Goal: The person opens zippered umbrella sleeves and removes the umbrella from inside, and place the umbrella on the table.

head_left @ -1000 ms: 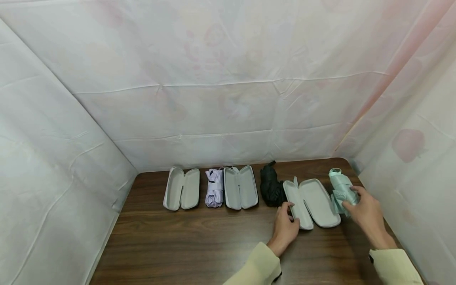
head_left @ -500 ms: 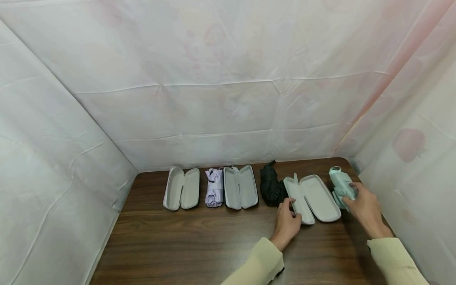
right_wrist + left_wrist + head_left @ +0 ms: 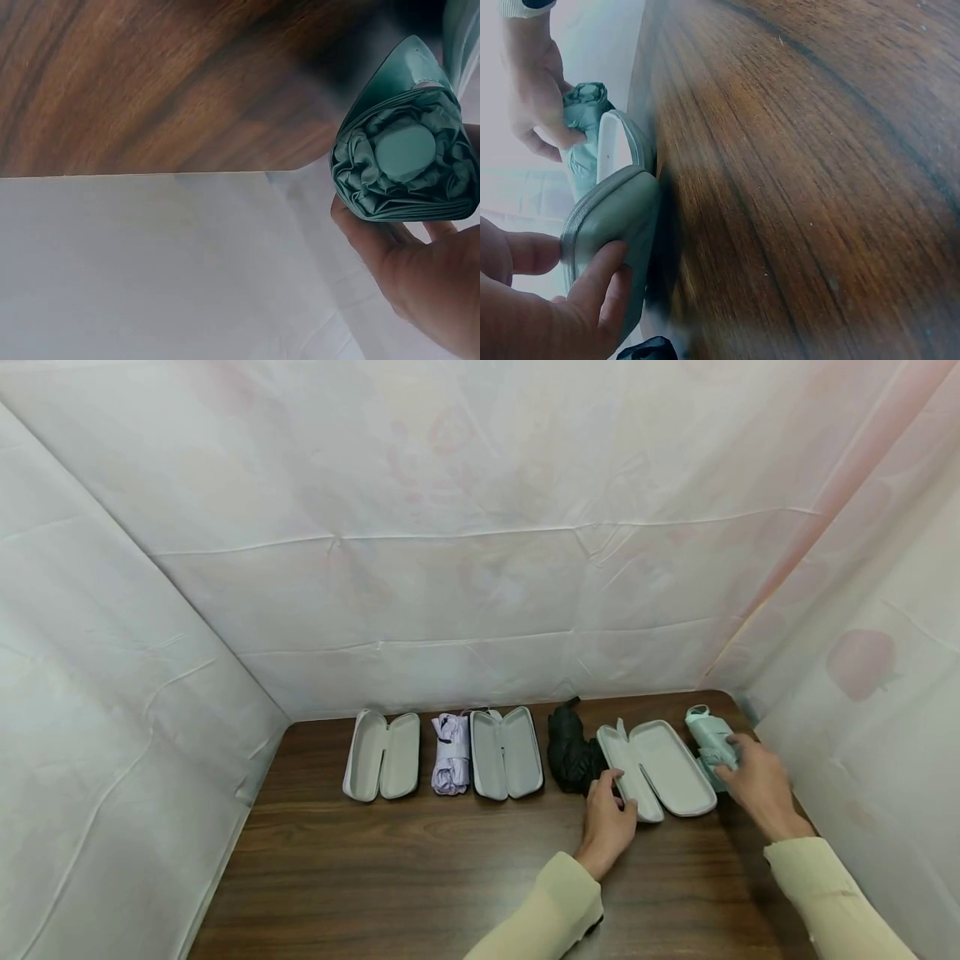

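Note:
At the right of the table in the head view lies an open pale grey-green hard case (image 3: 672,768), its two halves spread flat. My left hand (image 3: 609,822) pinches the near left side of its left half; in the left wrist view the thumb is at the zip rim and the fingers (image 3: 600,274) lie on the outer shell. A folded mint-green umbrella (image 3: 711,735) is just right of the case, and my right hand (image 3: 761,785) grips it from the right. The right wrist view shows the umbrella's round end (image 3: 405,152) and bunched cloth.
A black folded umbrella (image 3: 572,752) lies against the case's left side. Farther left are a second open case (image 3: 521,752), a lilac folded umbrella (image 3: 451,756) and a third open case (image 3: 401,756). Cloth walls (image 3: 480,593) enclose the wooden table (image 3: 375,877).
The open case has slid back toward the rear wall with my left hand. My right hand has moved the mint-green umbrella slightly back and left, along with the case.

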The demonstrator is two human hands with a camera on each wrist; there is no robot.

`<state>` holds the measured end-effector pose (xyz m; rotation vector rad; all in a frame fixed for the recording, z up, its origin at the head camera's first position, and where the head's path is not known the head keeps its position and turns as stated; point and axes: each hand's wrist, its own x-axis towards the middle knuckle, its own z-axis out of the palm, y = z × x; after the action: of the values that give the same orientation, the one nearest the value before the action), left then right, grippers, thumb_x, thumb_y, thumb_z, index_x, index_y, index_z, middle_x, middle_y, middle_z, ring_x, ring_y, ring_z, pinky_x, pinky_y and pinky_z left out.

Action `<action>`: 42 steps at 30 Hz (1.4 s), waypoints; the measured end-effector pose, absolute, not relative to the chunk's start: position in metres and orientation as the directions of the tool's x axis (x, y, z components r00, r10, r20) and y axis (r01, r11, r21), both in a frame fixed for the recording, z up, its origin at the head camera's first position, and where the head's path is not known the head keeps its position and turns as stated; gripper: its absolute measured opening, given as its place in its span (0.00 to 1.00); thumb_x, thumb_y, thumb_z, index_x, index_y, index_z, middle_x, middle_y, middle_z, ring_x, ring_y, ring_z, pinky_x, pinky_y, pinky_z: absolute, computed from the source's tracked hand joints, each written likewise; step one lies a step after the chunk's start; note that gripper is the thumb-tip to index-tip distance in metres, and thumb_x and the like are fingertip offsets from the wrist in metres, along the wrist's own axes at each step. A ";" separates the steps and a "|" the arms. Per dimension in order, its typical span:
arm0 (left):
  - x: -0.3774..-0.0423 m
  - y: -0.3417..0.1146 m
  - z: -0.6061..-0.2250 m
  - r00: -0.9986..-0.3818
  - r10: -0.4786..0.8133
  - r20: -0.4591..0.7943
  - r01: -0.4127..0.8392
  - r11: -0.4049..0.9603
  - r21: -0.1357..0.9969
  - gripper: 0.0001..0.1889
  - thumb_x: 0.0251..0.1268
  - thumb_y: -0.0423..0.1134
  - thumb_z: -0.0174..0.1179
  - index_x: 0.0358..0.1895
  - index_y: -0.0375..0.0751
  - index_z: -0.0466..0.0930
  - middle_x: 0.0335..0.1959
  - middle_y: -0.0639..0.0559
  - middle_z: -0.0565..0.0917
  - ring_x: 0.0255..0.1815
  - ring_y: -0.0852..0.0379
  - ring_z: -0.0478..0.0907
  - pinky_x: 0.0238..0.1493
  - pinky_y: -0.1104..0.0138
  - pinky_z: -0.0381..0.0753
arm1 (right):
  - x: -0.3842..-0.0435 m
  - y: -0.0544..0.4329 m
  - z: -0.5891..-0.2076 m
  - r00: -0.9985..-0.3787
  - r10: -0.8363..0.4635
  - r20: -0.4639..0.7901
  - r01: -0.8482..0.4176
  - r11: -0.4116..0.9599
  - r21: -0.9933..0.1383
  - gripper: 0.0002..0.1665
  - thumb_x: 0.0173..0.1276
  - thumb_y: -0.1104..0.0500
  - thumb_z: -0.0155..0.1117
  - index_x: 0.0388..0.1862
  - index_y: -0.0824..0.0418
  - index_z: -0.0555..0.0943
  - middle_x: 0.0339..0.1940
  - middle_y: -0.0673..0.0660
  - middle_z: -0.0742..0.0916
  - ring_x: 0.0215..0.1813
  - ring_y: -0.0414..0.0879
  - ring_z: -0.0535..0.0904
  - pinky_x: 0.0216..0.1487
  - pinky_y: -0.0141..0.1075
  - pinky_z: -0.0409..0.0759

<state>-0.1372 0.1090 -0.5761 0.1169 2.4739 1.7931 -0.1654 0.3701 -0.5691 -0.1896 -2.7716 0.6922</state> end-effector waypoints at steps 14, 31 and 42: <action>-0.142 0.115 -0.577 -0.996 0.084 -0.007 0.020 0.320 0.947 0.23 0.69 0.27 0.65 0.66 0.38 0.78 0.43 0.51 0.77 0.34 0.64 0.73 0.38 0.72 0.73 | -0.174 0.374 -0.585 -0.955 0.107 0.276 -0.022 0.905 -0.425 0.31 0.56 0.70 0.77 0.57 0.80 0.77 0.46 0.82 0.82 0.39 0.75 0.80 0.35 0.67 0.76; -0.148 0.118 -0.580 -0.997 0.075 0.009 0.032 0.317 0.948 0.23 0.70 0.27 0.64 0.67 0.38 0.77 0.43 0.48 0.77 0.33 0.64 0.71 0.38 0.72 0.73 | -0.178 0.375 -0.595 -0.971 0.070 0.227 -0.016 0.934 -0.357 0.29 0.59 0.69 0.75 0.59 0.79 0.79 0.54 0.84 0.78 0.39 0.76 0.82 0.34 0.66 0.79; -0.153 0.120 -0.581 -0.994 0.104 0.016 0.049 0.319 0.947 0.23 0.73 0.26 0.63 0.69 0.39 0.75 0.45 0.47 0.77 0.29 0.65 0.67 0.34 0.71 0.71 | -0.181 0.375 -0.593 -0.973 0.058 0.221 -0.017 0.947 -0.322 0.28 0.59 0.70 0.77 0.58 0.80 0.80 0.53 0.85 0.78 0.42 0.79 0.82 0.39 0.68 0.80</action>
<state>-0.1530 0.1200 -0.5809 0.1457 2.5122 1.8004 -0.1807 0.3746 -0.5926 -0.0306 -2.8719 0.4782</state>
